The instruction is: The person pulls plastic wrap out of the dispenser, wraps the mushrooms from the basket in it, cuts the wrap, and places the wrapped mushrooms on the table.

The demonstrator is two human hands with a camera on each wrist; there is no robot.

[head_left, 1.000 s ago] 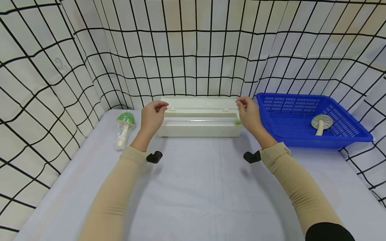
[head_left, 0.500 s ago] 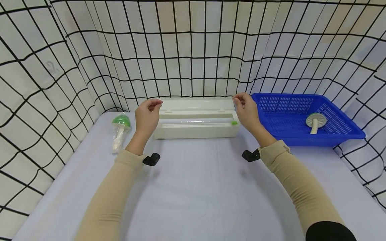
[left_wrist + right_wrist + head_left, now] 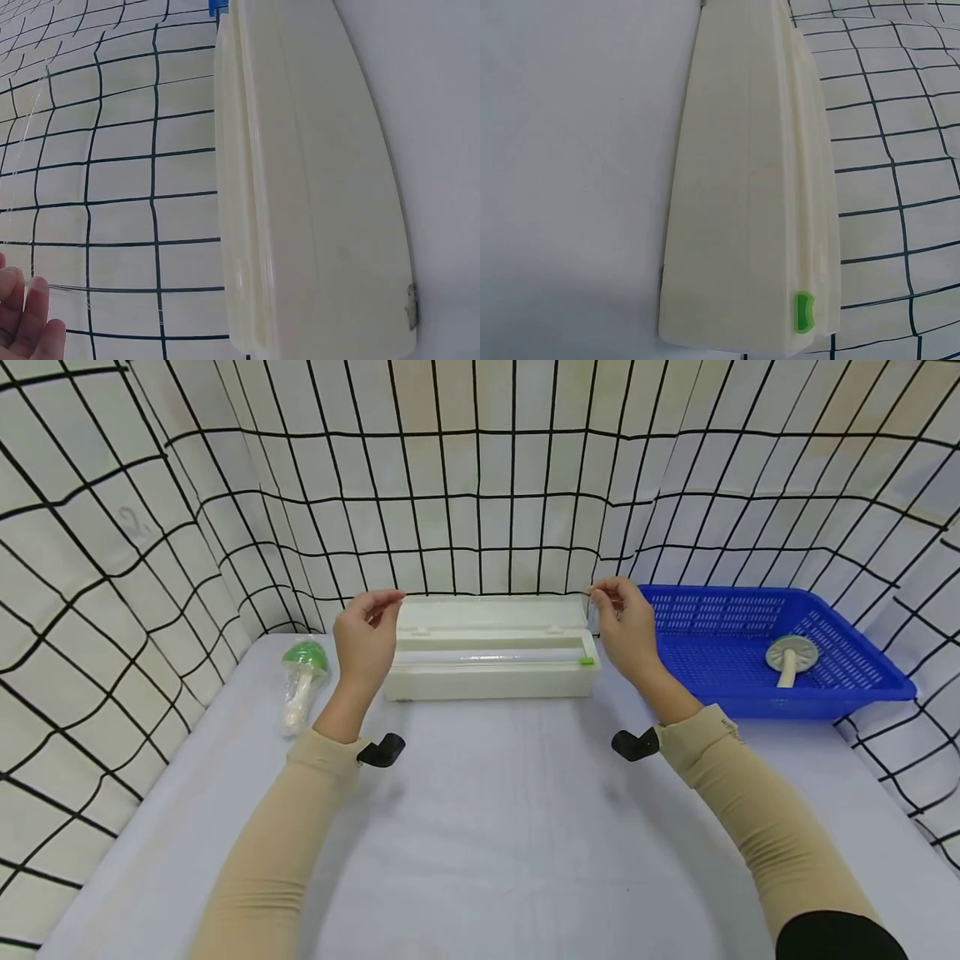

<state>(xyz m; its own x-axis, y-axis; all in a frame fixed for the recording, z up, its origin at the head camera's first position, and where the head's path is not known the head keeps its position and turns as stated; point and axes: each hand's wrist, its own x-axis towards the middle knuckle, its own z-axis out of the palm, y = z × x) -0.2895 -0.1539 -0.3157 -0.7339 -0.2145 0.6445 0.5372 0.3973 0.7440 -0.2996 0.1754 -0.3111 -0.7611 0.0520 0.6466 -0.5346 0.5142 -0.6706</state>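
Here, fingers of the left hand [image 3: 366, 639] and right hand [image 3: 627, 628] pinching clear film [image 3: 25, 136], the lid-up white box [image 3: 491, 687] between them at twelve o'clock, a wrapped green-capped mushroom [image 3: 302, 680] at its nine, a blue basket [image 3: 832, 704] at its three.

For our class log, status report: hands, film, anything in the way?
Left hand, right hand: both pinching film. Film clear, held above open box. Basket close beside right hand; nothing visibly blocking.

Long off-white box [image 3: 487, 684]: smooth plastic, low sheen. Transparent film roll [image 3: 487, 657]: glossy plastic. Blue perforated basket [image 3: 780, 704]: plastic. White table [image 3: 495, 827]: matt cloth.
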